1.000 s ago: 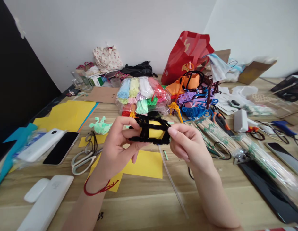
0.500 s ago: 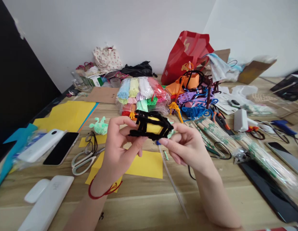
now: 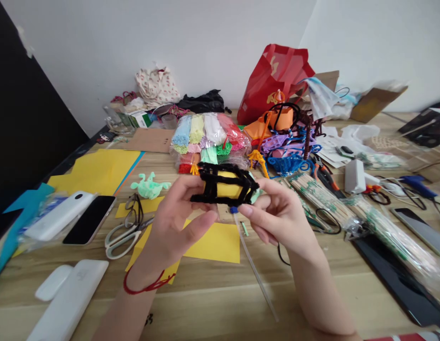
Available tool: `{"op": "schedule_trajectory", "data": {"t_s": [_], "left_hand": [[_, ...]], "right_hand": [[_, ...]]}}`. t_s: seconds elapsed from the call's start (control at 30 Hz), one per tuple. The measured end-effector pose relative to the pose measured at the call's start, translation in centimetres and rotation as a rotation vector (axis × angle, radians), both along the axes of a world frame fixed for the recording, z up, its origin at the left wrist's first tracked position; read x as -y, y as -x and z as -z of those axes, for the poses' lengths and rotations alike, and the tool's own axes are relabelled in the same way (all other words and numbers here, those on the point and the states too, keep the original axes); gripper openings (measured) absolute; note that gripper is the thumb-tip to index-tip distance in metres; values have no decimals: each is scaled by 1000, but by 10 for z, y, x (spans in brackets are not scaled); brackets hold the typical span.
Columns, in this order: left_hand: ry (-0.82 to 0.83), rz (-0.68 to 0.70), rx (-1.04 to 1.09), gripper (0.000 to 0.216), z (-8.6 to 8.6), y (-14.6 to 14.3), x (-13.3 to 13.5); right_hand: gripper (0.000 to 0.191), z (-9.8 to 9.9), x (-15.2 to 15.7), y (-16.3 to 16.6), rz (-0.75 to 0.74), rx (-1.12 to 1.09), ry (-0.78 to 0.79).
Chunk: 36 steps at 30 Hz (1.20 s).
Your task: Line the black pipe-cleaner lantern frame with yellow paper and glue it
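A small lantern-like frame of black pipe cleaners (image 3: 225,180) with yellow panels inside is held up over the table. My right hand (image 3: 276,208) pinches its right end between thumb and fingers, where a bit of pale green shows. My left hand (image 3: 180,218) is around the left end, its thumb spread away below the frame and its fingers partly hidden behind it. Whether those fingers touch the frame is hard to tell. Beneath lie yellow paper sheets (image 3: 212,241) and a clear thin strip with a blue end (image 3: 255,270).
Scissors (image 3: 122,241), glasses (image 3: 134,210) and a pale green pipe-cleaner figure (image 3: 148,186) lie left. Bagged pipe cleaners (image 3: 209,137) and a red bag (image 3: 276,80) stand behind. Pliers (image 3: 324,175), bundled sticks (image 3: 319,201), a glue gun (image 3: 418,187) and a dark tablet (image 3: 400,279) are right.
My left thumb has come away from the lower edge of the black frame, and the left fingers have loosened. The frame has turned slightly; my right hand keeps its pinch.
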<state>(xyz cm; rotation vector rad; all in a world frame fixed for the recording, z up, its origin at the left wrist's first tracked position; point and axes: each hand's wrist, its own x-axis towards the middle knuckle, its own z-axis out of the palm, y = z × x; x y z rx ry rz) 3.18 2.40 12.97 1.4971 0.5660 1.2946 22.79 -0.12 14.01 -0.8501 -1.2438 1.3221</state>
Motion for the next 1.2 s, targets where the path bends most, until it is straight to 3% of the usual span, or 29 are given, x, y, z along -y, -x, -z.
{"op": "schedule_trajectory", "data": {"t_s": [0.17,0.3,0.4,0.63,0.9,1.07,1.2], "left_hand": [[65,4,-76,9,-3,-3,-1],[67,-54,-129,11,-5,-4,0],[48,-101,-185,10,-5,-3,1],[-14,-73,-162,21,-2,3,-4],[17,-104,-242,17,-2,4,-4],[49,-207,-204,16,-5,1,1],[-113,-213,-237,13,-9,4,-3]], "right_hand": [[25,7,0,-4,92,154,-184],[19,9,-3,-12,141,424,-425],[18,9,-3,-15,133,506,-475],[19,9,-3,-15,42,337,-393],[18,10,-5,-19,61,416,-396],[21,9,-6,-19,1,267,-234],[26,5,-6,-16,-78,142,-107]]}}
